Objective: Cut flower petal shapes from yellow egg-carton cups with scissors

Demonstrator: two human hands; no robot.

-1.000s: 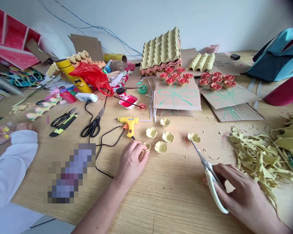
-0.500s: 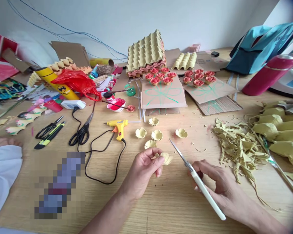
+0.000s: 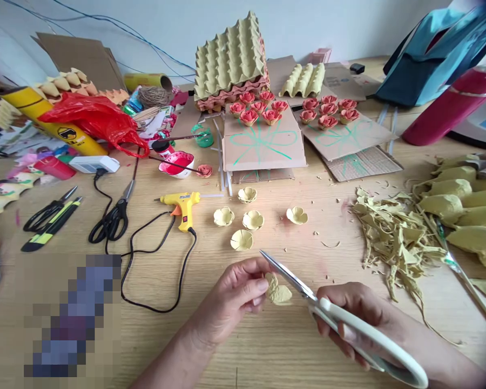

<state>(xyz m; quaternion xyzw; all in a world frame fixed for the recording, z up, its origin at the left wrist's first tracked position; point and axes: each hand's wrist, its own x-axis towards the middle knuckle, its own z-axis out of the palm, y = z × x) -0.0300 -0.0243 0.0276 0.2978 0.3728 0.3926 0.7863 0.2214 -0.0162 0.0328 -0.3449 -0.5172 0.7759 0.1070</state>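
My left hand (image 3: pixel 237 292) pinches a yellow egg-carton flower (image 3: pixel 279 293) by its edge, its petals pointing right. In my right hand (image 3: pixel 360 313) is a pair of white-handled scissors (image 3: pixel 328 310). Their blades look closed and point up and left, just above the flower. Beyond my hands, several cut yellow carton cups with petals, such as this one (image 3: pixel 242 240), lie on the wooden table (image 3: pixel 299 346). One more cup (image 3: pixel 297 215) sits apart to the right.
Carton scraps (image 3: pixel 392 243) are heaped at right, near uncut egg carton (image 3: pixel 461 205). A glue gun (image 3: pixel 184 208), black scissors (image 3: pixel 113 219) and a cutter (image 3: pixel 52 224) lie left. Red flowers (image 3: pixel 249 116) stand on cardboard (image 3: pixel 263 146) behind; a pink bottle (image 3: pixel 449 108) is at far right.
The scissors have moved left toward the flower and turned, showing more of their handles. The flower is tilted lower in my left hand. The whole view has shifted slightly.
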